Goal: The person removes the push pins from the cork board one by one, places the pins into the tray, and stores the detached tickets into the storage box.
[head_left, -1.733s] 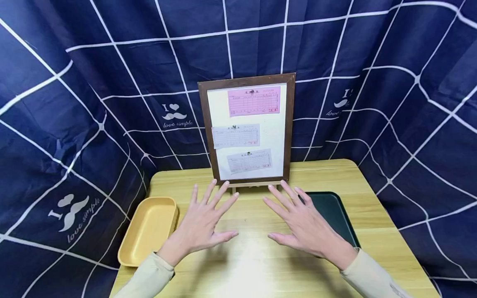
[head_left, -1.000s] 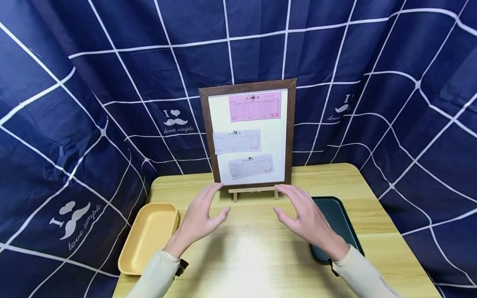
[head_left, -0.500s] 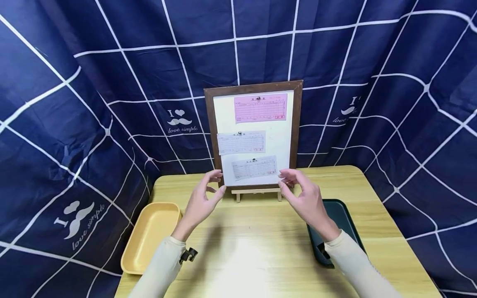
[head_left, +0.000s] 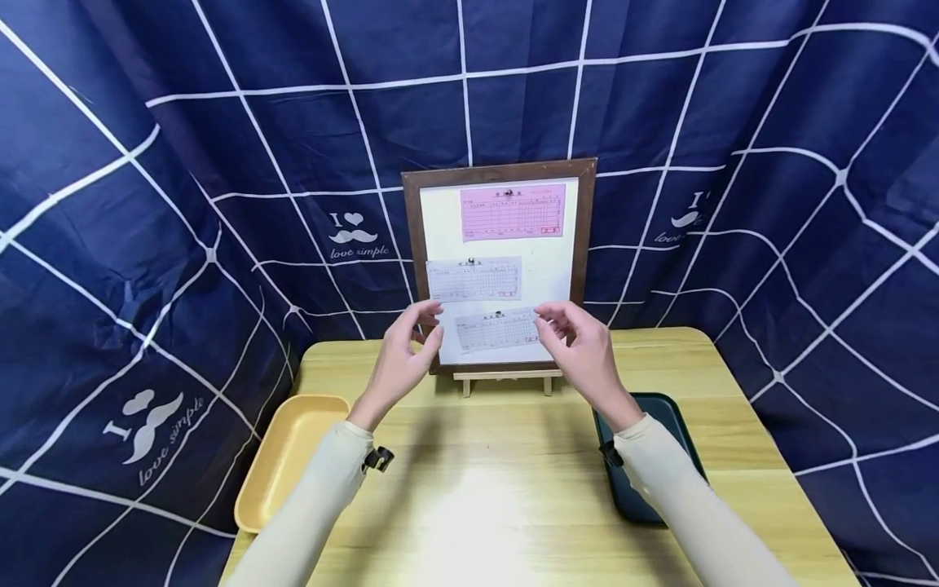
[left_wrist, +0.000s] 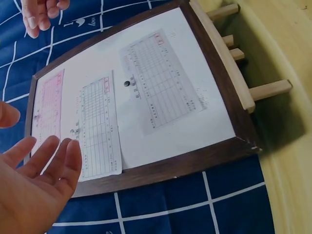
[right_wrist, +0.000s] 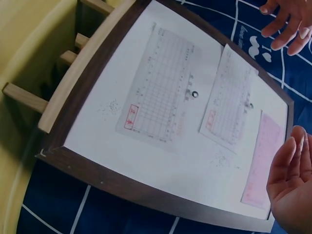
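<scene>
A brown-framed white board (head_left: pixel 546 277) leans on a small wooden easel (head_left: pixel 506 376). Pinned to it are a pink receipt slip (head_left: pixel 513 214), a white slip (head_left: pixel 473 281) at mid-left and a tilted lower white slip (head_left: pixel 491 330). A small dark round pin (right_wrist: pixel 195 94) sits at the lower slip's top edge. My left hand (head_left: pixel 396 363), fingers loosely bent, hovers before the board's left edge and holds nothing. In front of the lower slip's right end is my right hand (head_left: pixel 587 355), likewise loosely bent around nothing; it covers part of that slip's end. Both wrist views show the hands apart from the paper.
A yellow tray (head_left: pixel 253 489) stands at the table's left side. To the right lies a dark green tray (head_left: pixel 678 424), partly under my right forearm. Dark blue curtain (head_left: pixel 293 147) with white lines surrounds the wooden table (head_left: pixel 469 456) at the back and sides.
My hands were spread flat above the table; they have since moved forward and up to the board, with fingers bending. The slips, board and trays stay in place.
</scene>
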Available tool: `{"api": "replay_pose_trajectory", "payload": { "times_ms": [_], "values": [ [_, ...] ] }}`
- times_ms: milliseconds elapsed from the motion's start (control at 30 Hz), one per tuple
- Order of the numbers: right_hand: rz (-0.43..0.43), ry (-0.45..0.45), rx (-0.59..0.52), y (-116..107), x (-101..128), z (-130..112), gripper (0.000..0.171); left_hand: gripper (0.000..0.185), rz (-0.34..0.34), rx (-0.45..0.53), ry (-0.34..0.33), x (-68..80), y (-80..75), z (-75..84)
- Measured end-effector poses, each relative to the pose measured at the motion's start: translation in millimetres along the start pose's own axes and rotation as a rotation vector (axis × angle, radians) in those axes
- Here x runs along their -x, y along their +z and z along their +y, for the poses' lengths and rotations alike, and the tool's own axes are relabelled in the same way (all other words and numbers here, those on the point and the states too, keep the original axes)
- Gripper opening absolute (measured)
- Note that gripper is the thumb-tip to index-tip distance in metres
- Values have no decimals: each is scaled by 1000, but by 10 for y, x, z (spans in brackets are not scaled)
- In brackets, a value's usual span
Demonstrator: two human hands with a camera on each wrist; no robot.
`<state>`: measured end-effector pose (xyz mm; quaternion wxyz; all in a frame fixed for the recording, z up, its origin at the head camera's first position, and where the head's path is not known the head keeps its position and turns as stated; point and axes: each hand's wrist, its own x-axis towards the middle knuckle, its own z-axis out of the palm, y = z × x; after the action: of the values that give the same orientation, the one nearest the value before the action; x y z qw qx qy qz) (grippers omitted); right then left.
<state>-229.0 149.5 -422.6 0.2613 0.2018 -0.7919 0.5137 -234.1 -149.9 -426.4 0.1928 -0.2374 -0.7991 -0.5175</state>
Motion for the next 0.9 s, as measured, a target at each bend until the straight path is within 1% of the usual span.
{"api": "replay_pose_trajectory", "payload": {
  "times_ms": [100,267,300,400,500,533,667,800,900],
  "values": [
    [7,16,-3,36,-92,21,12,37,3,2,-41,-104,22,-10],
    [16,42,2,97,-246,40,13,40,-8,32,-125,-266,64,-26],
    [17,47,1,104,-272,43,14,39,-6,47,-140,-297,67,39],
    [18,64,-10,144,-348,59,14,38,3,77,-170,-391,92,18],
    [16,74,-17,188,-411,55,14,37,16,89,-201,-462,78,-10],
    [17,76,-16,206,-429,61,14,38,17,86,-207,-482,78,-89],
    [18,90,-14,259,-490,81,13,37,28,91,-225,-569,69,-133],
    [18,102,-19,290,-558,83,12,37,30,109,-220,-668,94,-144],
    [27,107,-27,300,-597,82,14,37,27,116,-221,-713,114,-131]
  ]
}}
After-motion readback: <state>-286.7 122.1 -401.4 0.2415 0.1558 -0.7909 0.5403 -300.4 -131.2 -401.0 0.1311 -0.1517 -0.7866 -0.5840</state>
